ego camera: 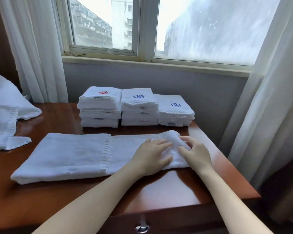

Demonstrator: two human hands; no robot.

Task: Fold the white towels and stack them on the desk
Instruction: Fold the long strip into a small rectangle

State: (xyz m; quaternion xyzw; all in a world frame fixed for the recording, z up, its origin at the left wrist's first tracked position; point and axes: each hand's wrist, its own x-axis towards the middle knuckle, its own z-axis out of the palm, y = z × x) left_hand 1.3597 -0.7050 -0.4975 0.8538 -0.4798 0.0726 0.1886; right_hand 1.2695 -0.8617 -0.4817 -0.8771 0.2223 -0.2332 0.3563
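Note:
A long white towel [71,154], folded lengthwise into a strip, lies across the brown desk [167,190]. Its right end is bunched up into a raised fold. My left hand [150,156] rests flat on the towel just left of that fold, fingers spread. My right hand [194,152] lies at the fold's right side, and its fingers curl against the raised cloth. Behind the towel stand three stacks of folded white towels: a left stack [100,107] with a red emblem, a middle stack [139,107] and a lower right stack [174,110], both with blue emblems.
A heap of unfolded white towels [5,112] covers the desk's left end. A window with white curtains [269,98] is behind the desk. A drawer with a metal handle [142,227] sits at the desk's front edge. The desk's right edge lies close to my right hand.

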